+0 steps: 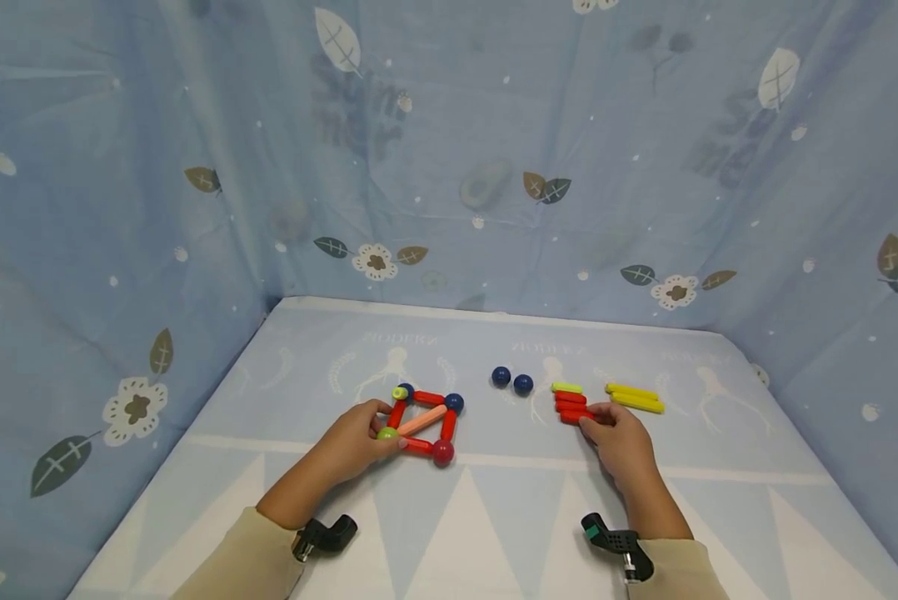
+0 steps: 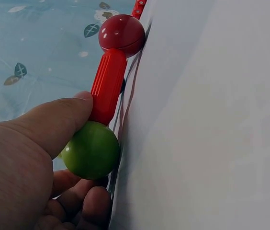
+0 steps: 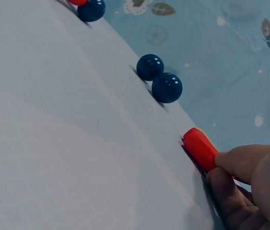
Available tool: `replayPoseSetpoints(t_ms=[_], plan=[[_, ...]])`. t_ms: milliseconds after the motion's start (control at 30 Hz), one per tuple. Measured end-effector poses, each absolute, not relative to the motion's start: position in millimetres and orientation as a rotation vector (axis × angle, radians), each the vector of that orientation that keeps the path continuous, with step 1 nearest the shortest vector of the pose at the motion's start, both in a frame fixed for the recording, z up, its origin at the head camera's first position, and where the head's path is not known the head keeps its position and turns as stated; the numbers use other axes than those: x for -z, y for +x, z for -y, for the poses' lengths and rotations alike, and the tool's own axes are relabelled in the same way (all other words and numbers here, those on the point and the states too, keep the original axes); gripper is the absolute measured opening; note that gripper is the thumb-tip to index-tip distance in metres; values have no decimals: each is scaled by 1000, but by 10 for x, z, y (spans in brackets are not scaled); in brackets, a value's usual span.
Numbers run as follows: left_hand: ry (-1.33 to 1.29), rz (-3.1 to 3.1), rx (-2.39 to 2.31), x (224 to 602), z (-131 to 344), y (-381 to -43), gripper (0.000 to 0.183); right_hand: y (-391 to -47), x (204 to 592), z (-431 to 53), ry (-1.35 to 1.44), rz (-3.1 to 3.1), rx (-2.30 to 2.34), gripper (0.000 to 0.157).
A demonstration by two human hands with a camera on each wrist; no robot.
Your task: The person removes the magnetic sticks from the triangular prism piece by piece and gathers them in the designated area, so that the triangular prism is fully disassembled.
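Observation:
On the table, red rods and balls form a four-sided frame with a salmon diagonal rod (image 1: 422, 420). Its corners are a green ball (image 1: 387, 434), a red ball (image 1: 443, 452) and two blue balls. A yellow-green rod (image 1: 400, 392) points up from the far-left corner. My left hand (image 1: 351, 446) grips the green ball, thumb along the adjoining red rod (image 2: 108, 86) and fingers curled underneath. Over to the right, my right hand (image 1: 626, 440) pinches the end of the nearest red rod (image 3: 201, 148) between thumb and fingers. More red rods (image 1: 571, 398) lie just behind it.
Two loose blue balls (image 1: 501, 377) sit between the frame and the red rods. A short yellow-green rod (image 1: 566, 387) lies behind the red ones. Yellow rods (image 1: 636, 402) lie right of them. Patterned cloth (image 1: 479, 167) walls the table's back and sides.

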State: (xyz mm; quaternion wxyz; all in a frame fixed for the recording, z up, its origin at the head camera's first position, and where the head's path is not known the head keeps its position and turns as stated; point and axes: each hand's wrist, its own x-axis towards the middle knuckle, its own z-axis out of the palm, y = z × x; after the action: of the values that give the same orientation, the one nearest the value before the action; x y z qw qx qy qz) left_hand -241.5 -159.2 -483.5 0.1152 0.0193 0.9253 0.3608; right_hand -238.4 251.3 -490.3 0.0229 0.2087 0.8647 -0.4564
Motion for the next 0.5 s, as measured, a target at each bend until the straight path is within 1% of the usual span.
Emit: replayPoseSetpoints(t_ms=[167,367,500], plan=[[41,-2716,-1047,4843,1603,-2418,67,-2390,4914,-2475,659,-2688,1413,37],[72,-2715,-1057,4827,1599,-2407,65,-2344,4869,-2389,739,-2782,1415,30],[103,-2718,-1053,4836,1608,-2411,64,-2320,4792,-2259,629,-2853,1417,27]])
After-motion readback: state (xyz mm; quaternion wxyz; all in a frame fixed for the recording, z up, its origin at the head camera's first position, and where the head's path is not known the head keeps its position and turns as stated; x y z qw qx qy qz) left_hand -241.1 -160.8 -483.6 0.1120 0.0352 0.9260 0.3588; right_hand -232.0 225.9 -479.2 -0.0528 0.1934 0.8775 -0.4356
